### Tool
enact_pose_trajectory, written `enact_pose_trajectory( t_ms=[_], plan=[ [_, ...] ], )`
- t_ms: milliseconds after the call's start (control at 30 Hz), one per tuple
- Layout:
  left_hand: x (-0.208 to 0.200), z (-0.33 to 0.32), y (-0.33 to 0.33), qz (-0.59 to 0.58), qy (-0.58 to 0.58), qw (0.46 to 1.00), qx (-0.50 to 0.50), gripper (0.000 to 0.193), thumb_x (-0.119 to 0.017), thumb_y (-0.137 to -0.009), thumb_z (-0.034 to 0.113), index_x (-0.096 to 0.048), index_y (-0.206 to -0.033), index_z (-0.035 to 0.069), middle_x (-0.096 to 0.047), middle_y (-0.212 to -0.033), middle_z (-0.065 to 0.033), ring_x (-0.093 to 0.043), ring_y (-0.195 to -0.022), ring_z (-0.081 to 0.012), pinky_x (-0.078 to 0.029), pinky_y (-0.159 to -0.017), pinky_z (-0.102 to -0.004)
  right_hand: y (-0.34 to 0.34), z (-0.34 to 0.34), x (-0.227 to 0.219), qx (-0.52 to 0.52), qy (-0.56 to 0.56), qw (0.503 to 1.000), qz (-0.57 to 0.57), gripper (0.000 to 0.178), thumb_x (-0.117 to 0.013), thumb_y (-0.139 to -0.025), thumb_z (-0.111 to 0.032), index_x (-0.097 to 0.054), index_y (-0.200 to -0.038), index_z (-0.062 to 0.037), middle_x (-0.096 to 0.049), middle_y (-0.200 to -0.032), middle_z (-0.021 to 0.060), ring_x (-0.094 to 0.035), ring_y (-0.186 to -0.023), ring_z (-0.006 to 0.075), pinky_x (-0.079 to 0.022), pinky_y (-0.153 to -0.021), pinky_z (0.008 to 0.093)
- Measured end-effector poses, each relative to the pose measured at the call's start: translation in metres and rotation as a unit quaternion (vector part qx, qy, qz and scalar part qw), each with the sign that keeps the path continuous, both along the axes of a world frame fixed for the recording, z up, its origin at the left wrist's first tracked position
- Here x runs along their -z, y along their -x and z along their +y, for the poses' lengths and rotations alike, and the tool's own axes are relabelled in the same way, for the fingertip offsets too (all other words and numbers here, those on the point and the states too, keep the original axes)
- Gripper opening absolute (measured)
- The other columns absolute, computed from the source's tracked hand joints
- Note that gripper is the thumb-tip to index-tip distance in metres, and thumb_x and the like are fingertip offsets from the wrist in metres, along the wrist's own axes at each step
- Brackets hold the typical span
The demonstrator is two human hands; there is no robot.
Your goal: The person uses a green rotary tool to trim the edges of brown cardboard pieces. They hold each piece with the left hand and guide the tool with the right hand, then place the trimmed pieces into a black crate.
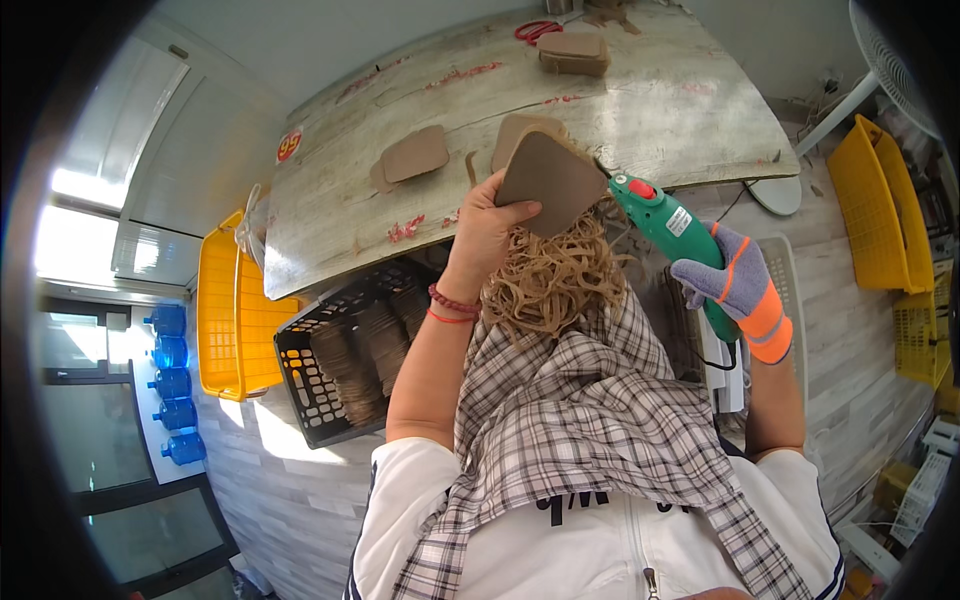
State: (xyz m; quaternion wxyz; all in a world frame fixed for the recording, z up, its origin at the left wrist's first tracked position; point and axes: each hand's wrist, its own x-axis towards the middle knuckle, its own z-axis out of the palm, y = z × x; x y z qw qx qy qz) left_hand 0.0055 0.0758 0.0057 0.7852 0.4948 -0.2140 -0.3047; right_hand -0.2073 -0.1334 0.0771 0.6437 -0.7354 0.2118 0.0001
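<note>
A flat brown pad (555, 190) with rounded corners is pinched by my bare left hand (482, 240), thumb on top, above the table's near edge. My right hand (735, 275), in a grey and orange glove, grips a green corded power tool (660, 215) with a red switch. The tool's tip meets the pad's right edge; whether it cuts there I cannot tell. Beneath the pad, a heap of curly brown trimmings (555, 285) lies on my plaid apron (570, 400). More brown pads (415, 153) lie on the table to the left, and another is partly hidden behind the held one.
The worn wooden table (340, 190) bears a pad stack (573, 58) and a red-handled tool (537, 32) at the back. A black crate (297, 405) of stacked pieces stands at my left, beside a yellow basket (215, 310). Right are yellow crates (870, 210) and a fan (895, 70).
</note>
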Motion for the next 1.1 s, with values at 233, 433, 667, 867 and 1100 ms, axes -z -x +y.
enact_pose_trajectory(
  t_ms=[233, 433, 667, 867, 1100],
  plan=[
    [-0.003, 0.013, -0.001, 0.020, -0.080, 0.994, 0.074, 0.044, -0.064, -0.076, -0.011, -0.057, -0.119, -0.004, -0.066, -0.106, -0.0092, -0.063, -0.093, -0.0163, -0.051, -0.084, -0.0310, -0.003, 0.008, 0.004, -0.015, 0.029, 0.999, 0.008, 0.047, -0.079, -0.075, -0.023, -0.057, -0.109, 0.0021, -0.062, -0.075, 0.0027, -0.052, -0.054, 0.0058, -0.043, -0.050, 0.0209],
    [-0.001, 0.016, 0.008, 0.040, -0.117, 0.986, 0.110, 0.049, -0.063, -0.074, -0.011, -0.058, -0.122, -0.001, -0.065, -0.107, -0.0058, -0.060, -0.095, -0.0134, -0.048, -0.087, -0.0283, -0.014, 0.016, 0.004, -0.020, -0.016, 1.000, -0.002, 0.043, -0.077, -0.077, -0.023, -0.057, -0.106, 0.0014, -0.060, -0.071, 0.0013, -0.051, -0.054, 0.0058, -0.043, -0.050, 0.0203],
    [-0.020, 0.027, -0.002, -0.109, -0.183, 0.975, 0.071, 0.031, -0.062, -0.076, -0.008, -0.059, -0.106, 0.001, -0.063, -0.102, -0.0044, -0.057, -0.094, -0.0111, -0.046, -0.083, -0.0250, -0.015, 0.011, 0.003, -0.051, -0.008, 0.998, 0.018, 0.040, -0.077, -0.077, -0.023, -0.058, -0.103, 0.0015, -0.060, -0.070, 0.0014, -0.053, -0.055, 0.0059, -0.044, -0.048, 0.0199],
    [-0.020, 0.036, -0.009, -0.117, -0.165, 0.978, -0.050, 0.024, -0.069, -0.074, -0.004, -0.060, -0.095, 0.003, -0.065, -0.083, -0.0020, -0.060, -0.075, -0.0087, -0.048, -0.068, -0.0224, -0.012, 0.009, 0.005, -0.062, -0.014, 0.997, 0.031, 0.041, -0.078, -0.077, -0.024, -0.059, -0.104, 0.0011, -0.060, -0.070, 0.0018, -0.054, -0.055, 0.0057, -0.045, -0.048, 0.0208],
    [-0.022, 0.037, -0.015, -0.102, -0.146, 0.984, -0.021, 0.020, -0.069, -0.076, -0.002, -0.063, -0.095, 0.002, -0.066, -0.084, -0.0036, -0.061, -0.075, -0.0094, -0.050, -0.069, -0.0232, -0.013, 0.008, 0.007, -0.105, -0.004, 0.993, 0.058, 0.042, -0.077, -0.077, -0.021, -0.058, -0.108, 0.0009, -0.062, -0.074, 0.0025, -0.057, -0.057, 0.0068, -0.047, -0.050, 0.0212]
  ],
)
